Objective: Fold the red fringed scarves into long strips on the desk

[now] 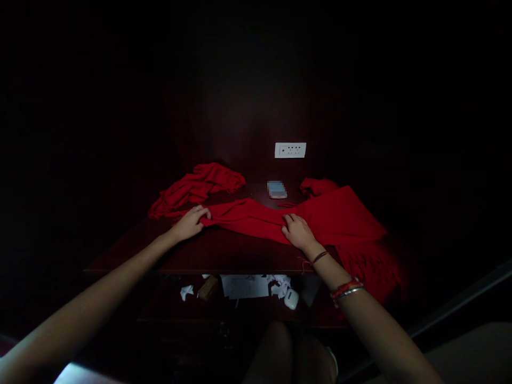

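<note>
A long red scarf (250,216) with fringed ends lies across a dark wooden tabletop (240,257). My left hand (192,221) grips its narrow, bunched part near the middle, fingers curled round the cloth. My right hand (298,230) rests on the scarf further right, its fingers bent down onto the fabric; whether they pinch it is hard to see. To the right the cloth spreads wide and flat, and its fringe (372,266) hangs over the table's edge. Behind my left hand lies a crumpled heap of red cloth (200,184).
A phone-like blurred object (277,190) lies at the back, below a white wall socket (290,150). Under the tabletop, an open shelf holds crumpled paper (186,292), a small brown box (208,288), a printed sheet (246,287) and a white earbud case (292,299).
</note>
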Motion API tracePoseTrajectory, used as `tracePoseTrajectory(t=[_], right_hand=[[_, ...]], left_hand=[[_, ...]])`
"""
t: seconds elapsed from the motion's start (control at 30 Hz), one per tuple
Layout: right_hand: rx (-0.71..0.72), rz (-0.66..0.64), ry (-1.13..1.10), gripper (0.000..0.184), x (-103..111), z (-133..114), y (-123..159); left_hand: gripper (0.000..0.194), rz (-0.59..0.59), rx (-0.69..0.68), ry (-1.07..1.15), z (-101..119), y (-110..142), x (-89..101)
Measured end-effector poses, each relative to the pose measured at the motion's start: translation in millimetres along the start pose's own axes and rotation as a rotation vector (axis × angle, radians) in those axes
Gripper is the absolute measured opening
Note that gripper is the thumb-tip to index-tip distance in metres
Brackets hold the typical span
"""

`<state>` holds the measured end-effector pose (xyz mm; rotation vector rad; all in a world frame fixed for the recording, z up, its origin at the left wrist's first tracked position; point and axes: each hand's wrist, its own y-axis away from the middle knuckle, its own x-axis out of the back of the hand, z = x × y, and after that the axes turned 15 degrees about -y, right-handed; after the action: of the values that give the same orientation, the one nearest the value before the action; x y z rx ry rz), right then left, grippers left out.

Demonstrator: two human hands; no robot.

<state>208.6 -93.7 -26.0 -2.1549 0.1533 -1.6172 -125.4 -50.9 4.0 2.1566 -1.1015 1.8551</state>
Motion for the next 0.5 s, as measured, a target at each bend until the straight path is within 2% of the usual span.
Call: tracePoseTrajectory(t=[0.1, 0.23, 0.3, 0.4, 0.5], right_hand=[[-0.013, -0.014, -0.002, 0.035, 0, 0, -1], [-0.026, -0.029, 0.007, 0.034, 1, 0, -1], [-0.031, -0.034, 0.015, 0.034, 2, 0, -1], [-0.036, -0.042, 0.019, 0.033, 2, 0, -1], [-0.041, -0.05, 0.02, 0.033, 3, 0, -1]], left_hand=[[0.008, -0.035, -0.042, 0.083, 11, 1, -0.6], [0.006, 0.01, 0.177, -0.05, 31, -3, 2.6], [0.008, 0.049, 0.239, -0.106, 32, -8, 7.2], [0.014, 0.055, 0.298, -0.236, 18, -13, 16.2], [0.019, -0.024, 0.283, -0.408, -12, -8, 26.9]])
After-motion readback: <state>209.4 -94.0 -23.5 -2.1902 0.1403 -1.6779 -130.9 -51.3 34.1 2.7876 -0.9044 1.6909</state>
